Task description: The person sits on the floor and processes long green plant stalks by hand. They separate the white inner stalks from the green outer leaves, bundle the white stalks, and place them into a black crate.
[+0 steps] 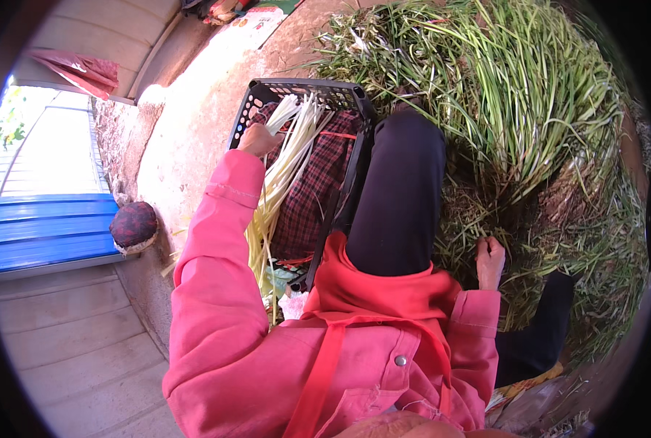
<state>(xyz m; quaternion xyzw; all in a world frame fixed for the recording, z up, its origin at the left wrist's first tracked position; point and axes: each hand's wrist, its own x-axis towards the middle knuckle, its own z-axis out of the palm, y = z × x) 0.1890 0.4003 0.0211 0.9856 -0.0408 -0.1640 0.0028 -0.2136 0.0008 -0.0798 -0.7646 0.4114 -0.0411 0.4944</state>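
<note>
My left hand (258, 139) is closed around one side of a bundle of long, pale yellow-white stalks (294, 156). The bundle lies over a dark red checked cloth (317, 189) in a black plastic crate (309, 85) with a perforated end wall. Its lower ends trail under my pink sleeve, which hides part of them. On the other side of my leg, my right hand (490, 260) hovers at or rests on loose green leaves (470, 230), fingers curled. Whether anything is pinched there is unclear. Beyond it lies a thick sheaf of long green leafy stalks (522, 104).
My bent knee (402, 186) in dark trousers separates the crate from the green heap. A blue corrugated panel (46, 230) and a round checked cushion-like object (133, 225) are at the left. Red cloth (81, 71) hangs at the upper left. Cut greens (593, 295) cover the ground at right.
</note>
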